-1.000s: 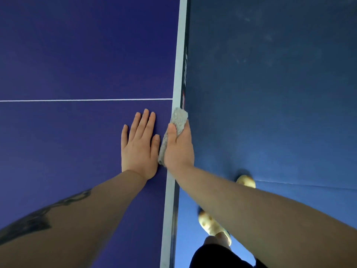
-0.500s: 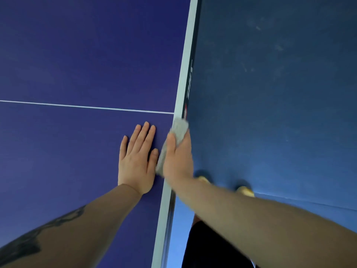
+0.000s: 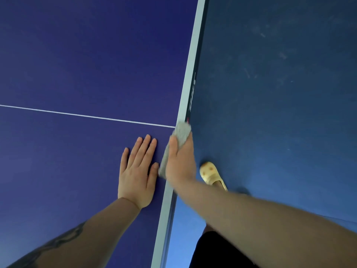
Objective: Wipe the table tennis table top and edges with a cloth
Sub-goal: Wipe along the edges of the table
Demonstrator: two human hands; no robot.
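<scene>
Head view looks down along the side of the table (image 3: 77, 64), whose purple top fills the left half and whose pale border strip runs from the lower middle up toward the top right. The left hand (image 3: 136, 171) lies flat and released on the top, fingers spread and pointing away from the person, just beside the border; it holds nothing, and I judge it is there as a brace while the body leans along the edge. The right hand (image 3: 180, 161) is clamped over the edge (image 3: 188, 89), thumb on the top side and the other fingers hidden down the outer face, gripping the cloth (image 3: 181, 132) between palm and rim. That wrap-around hold looks chosen so the cloth rubs the border strip and the dark side face in one pass.

Grey and bunched into a narrow pad, the cloth sits right where the thin white centre line (image 3: 87, 116) meets the border. Its long axis follows the edge, one end poking out past the fingertips up the frame, the other trailing out by the heel of the hand, close to the left thumb. Beyond the table, the floor (image 3: 280, 93) shows faint scuffs, and a yellow shoe (image 3: 209, 172) stands near the right wrist.
</scene>
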